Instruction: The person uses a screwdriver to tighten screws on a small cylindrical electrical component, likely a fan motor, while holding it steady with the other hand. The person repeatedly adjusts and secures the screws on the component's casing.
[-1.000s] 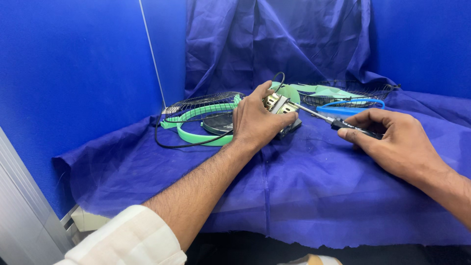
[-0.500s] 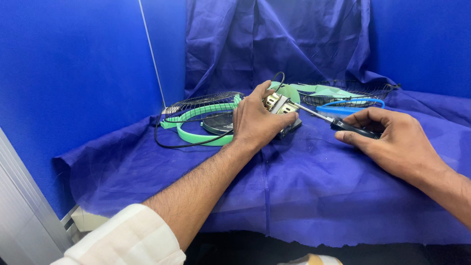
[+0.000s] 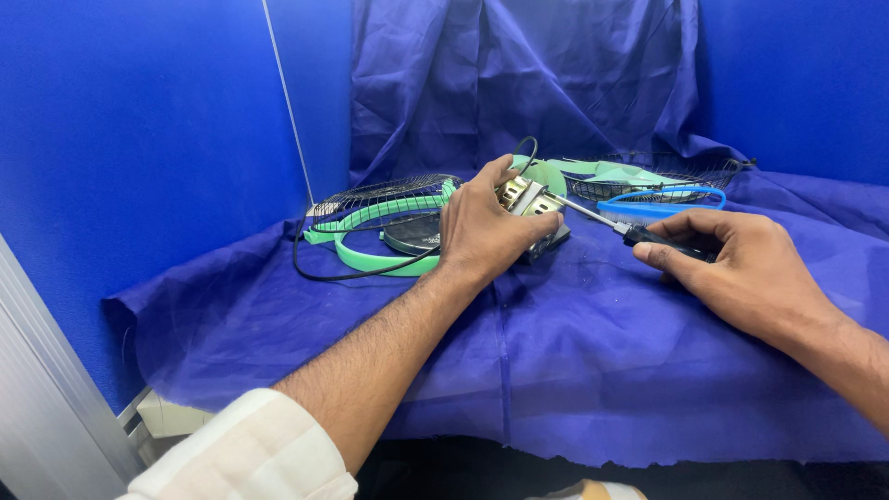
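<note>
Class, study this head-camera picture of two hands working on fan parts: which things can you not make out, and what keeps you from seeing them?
- Motor block, head view: mostly covered by the left hand.
- Screwdriver handle: wrapped inside the right hand; its tip is too small to tell where it sits.
- Far wire grille: its base hidden behind the green and blue rings.

Your table is draped in a wrinkled blue fabric cloth (image 3: 593,370); near its far edge lie a green-rimmed wire fan guard (image 3: 380,208), a black cable (image 3: 319,273) and a blue plastic ring (image 3: 662,199).
</note>
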